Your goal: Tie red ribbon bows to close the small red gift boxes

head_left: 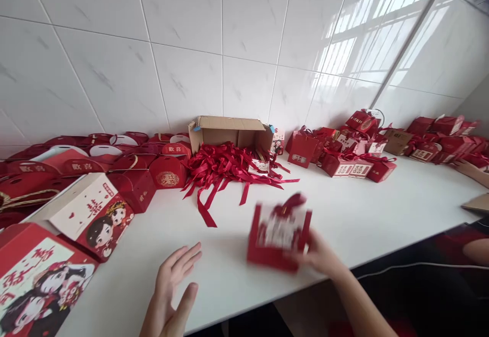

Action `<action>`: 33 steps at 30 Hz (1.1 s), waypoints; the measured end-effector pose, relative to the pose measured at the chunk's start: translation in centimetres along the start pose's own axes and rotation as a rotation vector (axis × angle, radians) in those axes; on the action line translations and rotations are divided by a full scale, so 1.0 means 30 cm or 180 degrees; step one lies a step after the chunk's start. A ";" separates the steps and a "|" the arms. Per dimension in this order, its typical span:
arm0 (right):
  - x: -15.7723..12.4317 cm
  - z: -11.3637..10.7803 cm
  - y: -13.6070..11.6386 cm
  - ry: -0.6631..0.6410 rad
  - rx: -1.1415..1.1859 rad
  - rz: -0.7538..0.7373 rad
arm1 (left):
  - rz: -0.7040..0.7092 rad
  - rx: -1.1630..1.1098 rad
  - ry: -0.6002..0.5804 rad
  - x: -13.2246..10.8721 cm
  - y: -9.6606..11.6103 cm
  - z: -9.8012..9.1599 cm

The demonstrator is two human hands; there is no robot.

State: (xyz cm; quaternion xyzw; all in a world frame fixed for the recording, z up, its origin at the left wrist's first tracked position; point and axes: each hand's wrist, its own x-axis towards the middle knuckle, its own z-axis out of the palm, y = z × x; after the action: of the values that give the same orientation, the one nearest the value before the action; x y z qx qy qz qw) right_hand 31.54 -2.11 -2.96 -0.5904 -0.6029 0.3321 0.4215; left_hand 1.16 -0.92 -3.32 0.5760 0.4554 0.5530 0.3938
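A red gift box (280, 232) with a white printed front and a ribbon bow (292, 203) on top is just above the white table, blurred by motion. My right hand (315, 255) grips its right side, fingers partly hidden by the box. To the left, my left hand (175, 278) is held over the table's front part, fingers stretched and thumb apart, with nothing in it. Behind both hands, a heap of red ribbons (217, 166) spills out of an open cardboard box (229, 123). A cream-and-red box (93, 215) with cartoon figures lies left of my left hand.
Rows of red boxes (133, 187) fill the table's left side, a larger printed box (46, 276) in front. Red boxes with bows (346, 164) stand at the back right, more (454, 143) farther right. Another person's hand (468, 169) reaches in there. A tiled wall (187, 77) rises behind.
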 end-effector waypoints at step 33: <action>0.718 0.017 0.069 0.1099 -0.2636 0.0310 | 0.1229 0.2434 -0.0998 0.016 -0.039 -0.047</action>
State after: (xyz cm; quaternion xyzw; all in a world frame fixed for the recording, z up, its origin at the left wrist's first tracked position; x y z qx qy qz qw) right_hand 33.12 19.49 -2.54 -0.7838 -0.5773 -0.0211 0.2280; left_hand -0.36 -0.22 -4.18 0.8311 0.4461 0.3146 0.1068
